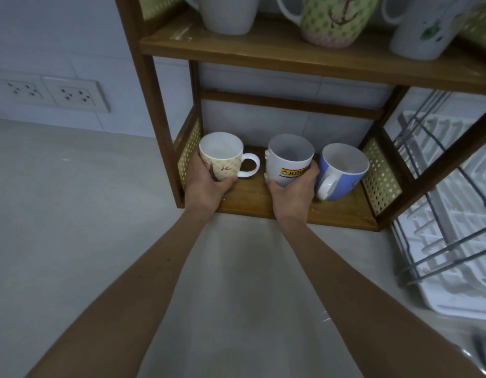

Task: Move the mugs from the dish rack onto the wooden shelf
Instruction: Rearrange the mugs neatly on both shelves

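Two mugs on the shelf are gripped: dotted mug by left hand, white mug by right hand; blue mug is set just right of it.

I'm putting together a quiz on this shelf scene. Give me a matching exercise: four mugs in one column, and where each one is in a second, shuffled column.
Mugs:
1. yellow dotted mug
2. white logo mug
3. blue mug
4. anchor mug

Places:
A. on the upper shelf
B. far right of the lower shelf, gripped by no hand
C. in the left hand
D. in the right hand

Pairs: 1-C, 2-D, 3-B, 4-A
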